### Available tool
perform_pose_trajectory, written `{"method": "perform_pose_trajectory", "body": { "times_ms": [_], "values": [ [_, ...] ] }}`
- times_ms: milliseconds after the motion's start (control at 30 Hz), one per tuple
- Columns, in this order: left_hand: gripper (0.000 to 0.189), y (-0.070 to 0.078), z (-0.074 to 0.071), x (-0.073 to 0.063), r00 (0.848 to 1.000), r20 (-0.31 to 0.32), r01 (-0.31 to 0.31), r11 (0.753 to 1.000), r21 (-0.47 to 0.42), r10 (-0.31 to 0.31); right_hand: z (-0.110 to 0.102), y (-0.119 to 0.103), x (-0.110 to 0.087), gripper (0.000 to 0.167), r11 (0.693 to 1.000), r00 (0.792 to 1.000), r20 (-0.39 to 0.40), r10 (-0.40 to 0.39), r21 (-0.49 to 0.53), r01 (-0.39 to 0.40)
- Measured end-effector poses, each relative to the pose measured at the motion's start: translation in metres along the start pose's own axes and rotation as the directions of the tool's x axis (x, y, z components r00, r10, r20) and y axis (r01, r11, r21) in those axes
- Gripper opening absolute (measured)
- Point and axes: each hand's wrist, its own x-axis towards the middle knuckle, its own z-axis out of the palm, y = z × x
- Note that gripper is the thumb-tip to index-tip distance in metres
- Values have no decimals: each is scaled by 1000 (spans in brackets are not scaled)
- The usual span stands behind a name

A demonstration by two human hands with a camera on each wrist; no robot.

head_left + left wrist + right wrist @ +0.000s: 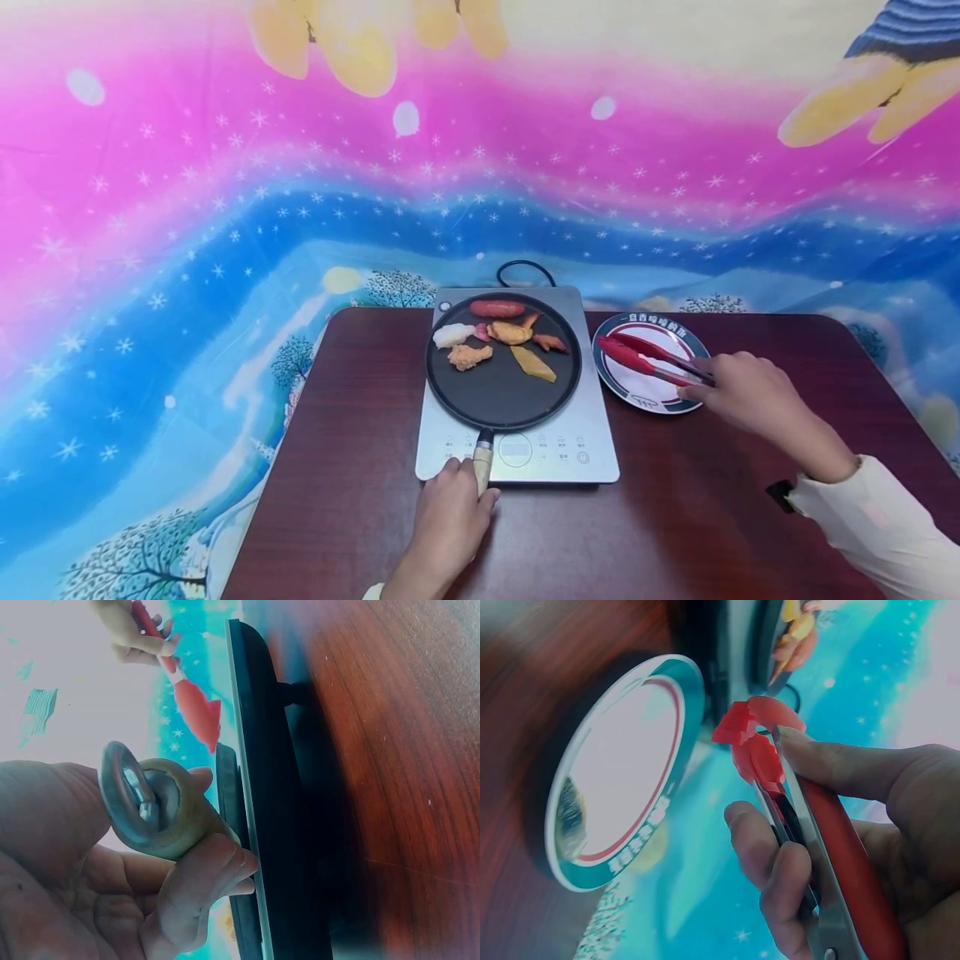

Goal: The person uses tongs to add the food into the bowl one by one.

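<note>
My left hand [450, 517] grips the wooden handle [483, 467] of a flat black frying pan [502, 400]. A metal hanging ring [124, 799] shows at the handle's end in the left wrist view. In the pan lie a sausage [497, 308], a fried drumstick [470, 357], a golden-brown wing-like piece [512, 333], a white-and-pink piece [453, 335], a yellow-brown slice [534, 364] and a reddish piece [551, 342]. My right hand [746, 392] holds red-tipped tongs [630, 352] above a white plate [652, 398] with a dark green rim. No food shows clearly between the tips.
Under the pan is a silver induction cooker [600, 462] with a touch panel along its front. Its black cord [525, 262] loops behind. The dark red-brown table [352, 467] ends at a painted backdrop [480, 167]. The plate stands just right of the cooker.
</note>
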Motion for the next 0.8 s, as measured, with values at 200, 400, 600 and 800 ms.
{"method": "perform_pose_trajectory", "body": {
  "times_ms": [200, 400, 600, 800],
  "values": [
    [35, 1, 0, 0, 1000, 5, 3, 1000, 4, -3, -4, -20, 2, 58, 998, 998, -37, -58, 6, 59],
    [35, 1, 0, 0, 1000, 4, 2, 1000, 0, -2, -5, -47, 7, 56, 996, 996, -21, -83, 9, 83],
    [34, 1, 0, 0, 1000, 1, 6, 1000, 7, -6, 0, -75, 13, 50, 992, 993, -19, -121, 26, 121],
    [33, 0, 1, -1, 1000, -15, -7, 1000, 7, 8, 8, -103, 19, 51, 988, 990, 11, -140, 66, 139]
  ]
}}
